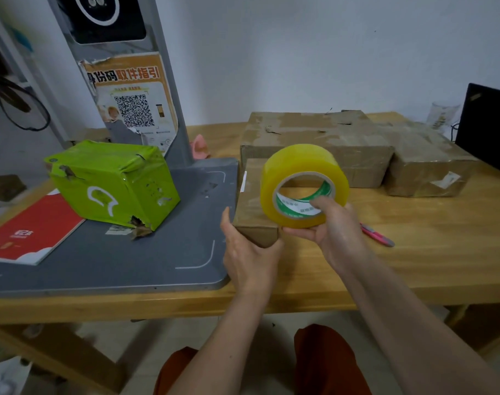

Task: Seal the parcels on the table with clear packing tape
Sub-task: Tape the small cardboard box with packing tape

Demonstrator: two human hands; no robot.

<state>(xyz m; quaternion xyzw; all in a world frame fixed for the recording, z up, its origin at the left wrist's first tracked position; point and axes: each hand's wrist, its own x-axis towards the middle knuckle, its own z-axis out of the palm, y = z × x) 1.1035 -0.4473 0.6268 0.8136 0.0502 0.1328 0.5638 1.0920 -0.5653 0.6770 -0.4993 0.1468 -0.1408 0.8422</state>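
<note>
A small brown cardboard parcel (253, 201) lies on the wooden table (414, 269) in front of me. My left hand (250, 252) grips its near corner, thumb on the left side and fingers under the front edge. Just above the parcel, my right hand (333, 232) holds a thick roll of yellowish clear packing tape (303, 185) upright, thumb hooked inside the core. Two larger taped brown parcels, one (317, 141) in the middle and one (425, 166) to the right, lie behind. A bright green wrapped parcel (112, 183), torn at a corner, sits at the left.
A grey scanner stand base (157, 252) covers the table's left part, its post (134, 95) bearing a QR-code poster. A red and white envelope (29, 232) lies on the base. A pink cutter (377, 235) rests right of my hand. A black laptop (485, 126) stands far right.
</note>
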